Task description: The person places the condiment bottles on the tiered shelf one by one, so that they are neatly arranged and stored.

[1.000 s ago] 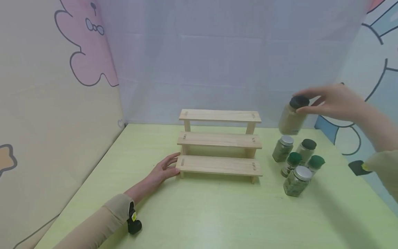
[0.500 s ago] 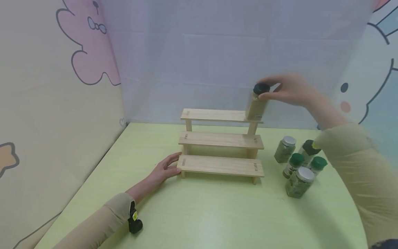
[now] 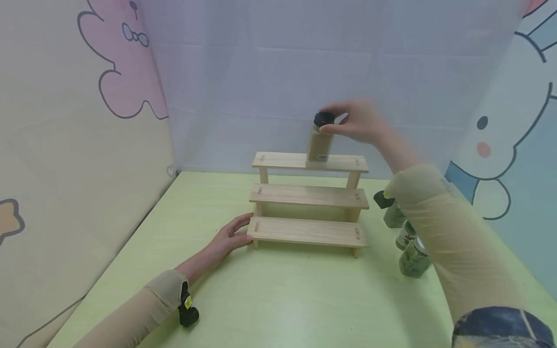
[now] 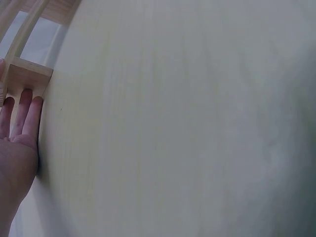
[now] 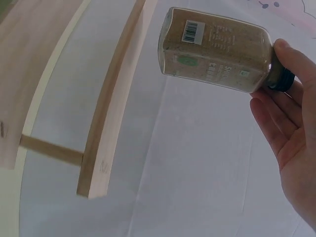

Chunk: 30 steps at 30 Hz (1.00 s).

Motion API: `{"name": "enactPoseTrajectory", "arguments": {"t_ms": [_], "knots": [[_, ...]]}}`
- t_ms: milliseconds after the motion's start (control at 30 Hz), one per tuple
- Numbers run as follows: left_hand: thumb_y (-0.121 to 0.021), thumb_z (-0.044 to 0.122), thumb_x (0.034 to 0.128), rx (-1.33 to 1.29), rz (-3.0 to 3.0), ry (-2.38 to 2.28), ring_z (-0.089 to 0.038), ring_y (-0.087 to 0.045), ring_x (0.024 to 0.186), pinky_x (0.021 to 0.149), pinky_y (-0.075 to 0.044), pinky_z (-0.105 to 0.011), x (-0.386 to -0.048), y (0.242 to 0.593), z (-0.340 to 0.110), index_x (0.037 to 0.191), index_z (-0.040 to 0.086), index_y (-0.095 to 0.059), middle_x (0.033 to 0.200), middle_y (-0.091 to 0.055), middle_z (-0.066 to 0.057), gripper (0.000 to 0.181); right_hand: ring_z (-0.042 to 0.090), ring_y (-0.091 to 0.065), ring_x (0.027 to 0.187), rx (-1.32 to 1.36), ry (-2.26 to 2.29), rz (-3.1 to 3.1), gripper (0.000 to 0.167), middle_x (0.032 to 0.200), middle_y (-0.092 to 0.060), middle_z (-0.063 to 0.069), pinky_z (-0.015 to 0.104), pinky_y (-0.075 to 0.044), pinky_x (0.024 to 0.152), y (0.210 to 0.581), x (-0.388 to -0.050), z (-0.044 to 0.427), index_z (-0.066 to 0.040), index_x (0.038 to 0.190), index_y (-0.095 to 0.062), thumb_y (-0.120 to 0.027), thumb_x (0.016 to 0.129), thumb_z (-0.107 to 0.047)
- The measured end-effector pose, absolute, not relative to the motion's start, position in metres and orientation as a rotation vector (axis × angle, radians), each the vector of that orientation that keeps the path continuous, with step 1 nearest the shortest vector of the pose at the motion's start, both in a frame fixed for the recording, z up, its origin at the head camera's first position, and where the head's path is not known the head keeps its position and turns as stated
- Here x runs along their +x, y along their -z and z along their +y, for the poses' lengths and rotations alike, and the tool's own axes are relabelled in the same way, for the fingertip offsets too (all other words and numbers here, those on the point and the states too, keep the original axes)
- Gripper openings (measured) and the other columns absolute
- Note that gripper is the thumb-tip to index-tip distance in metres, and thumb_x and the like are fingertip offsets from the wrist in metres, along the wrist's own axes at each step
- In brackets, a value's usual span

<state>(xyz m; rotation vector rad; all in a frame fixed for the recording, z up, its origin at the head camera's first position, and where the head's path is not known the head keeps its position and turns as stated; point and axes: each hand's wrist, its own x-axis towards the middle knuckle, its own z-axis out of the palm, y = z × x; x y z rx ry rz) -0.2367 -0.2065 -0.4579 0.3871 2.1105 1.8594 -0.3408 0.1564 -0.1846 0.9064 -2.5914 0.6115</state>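
Observation:
My right hand (image 3: 354,121) pinches the black cap of a glass spice jar (image 3: 320,145) filled with brown powder, holding it by the top. In the head view the jar is nearly upright at the top tier of a three-tier wooden rack (image 3: 309,194); whether its base touches the board, I cannot tell. The right wrist view shows the jar (image 5: 215,49) with its barcode label, apart from the top board (image 5: 111,108). My left hand (image 3: 228,238) touches the left end of the bottom tier. Its fingers (image 4: 32,118) lie straight against the wood in the left wrist view.
Right of the rack, several spice jars stand on the light green table (image 3: 278,299), partly hidden by my right sleeve (image 3: 452,237). A green herb jar (image 3: 413,261) is nearest the front. A pale cloth (image 3: 278,87) hangs behind the rack.
My right hand has carried the black-capped spice jar leftward from above the other jars to the middle of the top tier. My left hand stays at the rack's end.

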Motion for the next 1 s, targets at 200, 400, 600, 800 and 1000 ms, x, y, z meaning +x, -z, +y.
{"name": "enactPoseTrajectory", "arguments": {"t_ms": [200, 400, 600, 800, 1000], "knots": [[-0.060, 0.018, 0.0979, 0.391, 2.117, -1.858, -0.032, -0.047, 0.139, 0.109, -0.044, -0.043, -0.237, 0.458, -0.207, 0.154, 0.029, -0.031, 0.161, -0.031, -0.006, 0.064, 0.024, -0.073, 0.088, 0.909, -0.730, -2.583, 0.049, 0.116, -0.073, 0.009, 0.027, -0.055, 0.077, 0.192, -0.350, 0.129, -0.016, 0.128, -0.068, -0.079, 0.083, -0.033], [-0.061, 0.019, 0.0973, 0.380, 2.122, -1.858, -0.032, -0.047, 0.139, 0.109, -0.045, -0.042, -0.237, 0.458, -0.206, 0.154, 0.028, -0.032, 0.161, -0.032, -0.006, 0.064, 0.025, -0.073, 0.089, 0.930, -0.836, -2.547, 0.048, 0.116, -0.073, 0.010, 0.024, -0.055, 0.076, 0.201, -0.361, 0.110, -0.013, 0.126, -0.069, -0.080, 0.082, -0.028], [-0.061, 0.019, 0.0974, 0.382, 2.121, -1.860, -0.032, -0.047, 0.139, 0.109, -0.045, -0.041, -0.237, 0.458, -0.206, 0.154, 0.028, -0.032, 0.161, -0.032, -0.006, 0.064, 0.026, -0.072, 0.095, 0.987, -0.835, -2.561, 0.049, 0.120, -0.072, 0.012, 0.036, -0.057, 0.083, 0.204, -0.369, 0.094, -0.011, 0.129, -0.067, -0.079, 0.084, -0.028], [-0.060, 0.017, 0.0974, 0.384, 2.112, -1.871, -0.032, -0.047, 0.139, 0.106, -0.047, -0.037, -0.236, 0.457, -0.207, 0.154, 0.026, -0.032, 0.161, -0.030, -0.008, 0.064, 0.028, -0.072, 0.096, 1.020, -0.857, -2.603, 0.048, 0.121, -0.071, 0.015, 0.039, -0.056, 0.087, 0.204, -0.372, 0.085, -0.008, 0.131, -0.064, -0.076, 0.087, -0.024], [-0.061, 0.017, 0.0972, 0.383, 2.107, -1.874, -0.032, -0.047, 0.139, 0.106, -0.047, -0.035, -0.236, 0.456, -0.208, 0.154, 0.026, -0.031, 0.161, -0.030, -0.009, 0.065, 0.027, -0.068, 0.104, 0.971, -0.930, -2.608, 0.050, 0.122, -0.070, 0.013, 0.042, -0.053, 0.093, 0.211, -0.376, 0.082, -0.009, 0.132, -0.063, -0.076, 0.087, -0.026]]}}
